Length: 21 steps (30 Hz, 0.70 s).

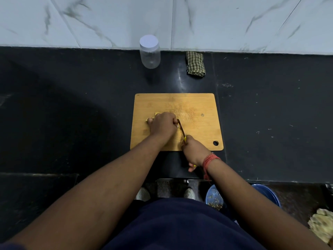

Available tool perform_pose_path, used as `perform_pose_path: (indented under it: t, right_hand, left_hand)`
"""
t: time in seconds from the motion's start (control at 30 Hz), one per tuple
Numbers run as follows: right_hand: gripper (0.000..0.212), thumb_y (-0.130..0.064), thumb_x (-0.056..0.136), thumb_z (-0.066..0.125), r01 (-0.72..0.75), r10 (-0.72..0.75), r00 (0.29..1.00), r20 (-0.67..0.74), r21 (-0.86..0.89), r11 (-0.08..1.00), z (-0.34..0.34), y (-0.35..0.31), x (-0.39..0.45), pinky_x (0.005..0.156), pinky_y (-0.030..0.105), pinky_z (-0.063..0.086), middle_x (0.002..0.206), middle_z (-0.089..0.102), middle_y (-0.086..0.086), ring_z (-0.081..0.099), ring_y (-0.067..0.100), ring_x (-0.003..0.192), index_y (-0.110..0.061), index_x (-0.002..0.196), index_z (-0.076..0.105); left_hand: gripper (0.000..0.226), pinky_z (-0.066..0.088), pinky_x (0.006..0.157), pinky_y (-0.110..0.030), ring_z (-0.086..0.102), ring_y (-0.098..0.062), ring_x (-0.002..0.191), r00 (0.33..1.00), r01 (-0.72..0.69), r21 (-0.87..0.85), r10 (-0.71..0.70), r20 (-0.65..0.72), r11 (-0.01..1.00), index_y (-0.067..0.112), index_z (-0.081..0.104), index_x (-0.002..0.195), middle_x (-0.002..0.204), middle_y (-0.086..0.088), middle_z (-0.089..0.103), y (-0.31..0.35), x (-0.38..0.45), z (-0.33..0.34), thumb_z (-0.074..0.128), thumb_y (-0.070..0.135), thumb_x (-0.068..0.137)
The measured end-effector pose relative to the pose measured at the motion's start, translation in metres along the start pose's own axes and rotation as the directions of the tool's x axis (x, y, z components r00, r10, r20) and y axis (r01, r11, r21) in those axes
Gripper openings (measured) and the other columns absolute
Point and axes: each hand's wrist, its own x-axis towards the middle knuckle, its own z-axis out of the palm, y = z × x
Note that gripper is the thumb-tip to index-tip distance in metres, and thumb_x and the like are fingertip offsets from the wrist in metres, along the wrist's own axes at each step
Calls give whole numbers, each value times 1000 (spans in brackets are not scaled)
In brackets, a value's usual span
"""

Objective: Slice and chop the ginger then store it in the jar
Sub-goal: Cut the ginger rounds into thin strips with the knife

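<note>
The ginger (156, 114) is located on the left half of the cutting board (198, 105), which lies on the dark bench (72, 105). The piece is almost wholly covered by the left hand (162, 124); only pale yellow edges are visible beyond the knuckles. The left hand is curled down over the ginger and pins it to the board. The right hand (193, 151) is closed round the yellow handle of the knife (181, 128), and the blade is laid just beside the left fingertips. Whether the edge is already in the ginger cannot be told, as the contact point is hidden.

The slicing step is judged to be in hand. No cut pieces are visible on the board.

Handling notes, given as judgement:
- The ginger is expected to be light, firm and fibrous, with a knobbly, uneven shape, so rolling under the blade is possible.
- A freshly cut face is likely to be moist and slightly slippery.
- Hold is best taken from above, across the bulk of the piece, with fingertips tucked back from the blade.

The jar (150, 52), clear with a white lid fitted, stands upright at the back of the bench, well apart from the board. A folded checked cloth (195, 64) lies near it.
</note>
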Motion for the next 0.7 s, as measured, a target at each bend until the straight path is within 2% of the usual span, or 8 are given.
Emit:
perform_pose_path:
  t: [0.07, 0.27, 0.43, 0.47, 0.53, 0.57, 0.6, 0.7]
  right_hand:
    - [12, -12, 101, 32, -5, 4, 1000, -27, -46, 999, 1, -3, 0, 53, 36, 54, 75, 44, 3, 48, 16, 54, -16, 111, 38]
    - [14, -3, 100, 31, -62, 61, 998, 17, 24, 998, 4, -10, 2, 32, 28, 45, 74, 46, 12, 45, 20, 45, -9, 112, 37]
    - [25, -11, 100, 28, 23, -29, 997, -67, -84, 996, 23, 28, 2, 68, 24, 52, 68, 43, -5, 31, 11, 47, -18, 104, 52]
    - [35, -23, 100, 29, 6, 7, 998, 70, -183, 983, 18, 37, 1, 87, 10, 35, 63, 38, -16, 16, 5, 44, -29, 96, 63]
    - [30, -44, 94, 39, -64, 18, 992, -127, -370, 927, 7, 41, -2, 85, 2, 19, 54, 36, -20, 14, 1, 38, -39, 85, 67]
    - [23, -37, 98, 43, -137, 156, 982, 106, -169, 976, 12, 37, -12, 88, 8, 33, 64, 48, -20, 32, -4, 45, -31, 99, 65]
    - [20, -21, 101, 42, -134, 134, 991, 13, 148, 980, 25, 44, -14, 69, 23, 52, 76, 55, -7, 50, 9, 52, -16, 116, 55]
    - [31, -7, 101, 30, -25, 26, 999, -32, 51, 998, 14, 32, -31, 32, 27, 43, 82, 49, 10, 57, 26, 51, -13, 131, 35]
  left_hand:
    - [9, 26, 87, -41, 57, -17, 101, 1000, 14, -6, -14, 3, 1000, 31, 67, 82, 95, 13, 68, 0, 1, 0, 67, 25, 89]
    - [10, 27, 86, -41, 57, -17, 100, 999, 32, -22, -32, -10, 999, 32, 66, 80, 93, 13, 68, 1, 0, 1, 69, 25, 88]
    - [11, 31, 90, -42, 57, -15, 98, 997, 46, -27, -47, -60, 999, 32, 66, 78, 90, 14, 68, 2, -1, 4, 71, 26, 87]
    - [12, 32, 90, -42, 57, -15, 98, 997, 46, -29, -47, -60, 999, 31, 65, 77, 90, 14, 68, 3, -1, 4, 71, 26, 87]
    - [11, 33, 92, -42, 57, -15, 99, 998, 45, -40, -47, -52, 998, 31, 67, 79, 91, 14, 68, 2, -1, 4, 72, 26, 87]
    - [10, 33, 92, -42, 57, -15, 99, 998, 45, -44, -47, -50, 998, 30, 68, 80, 92, 14, 69, 2, -1, 4, 72, 26, 87]
    - [8, 32, 92, -42, 57, -15, 100, 998, 43, -48, -46, -49, 998, 30, 68, 81, 92, 14, 69, 2, -1, 4, 72, 26, 87]
    - [7, 29, 89, -41, 56, -15, 101, 998, 35, -49, -37, -48, 998, 30, 69, 83, 93, 14, 69, 1, -2, 4, 71, 26, 88]
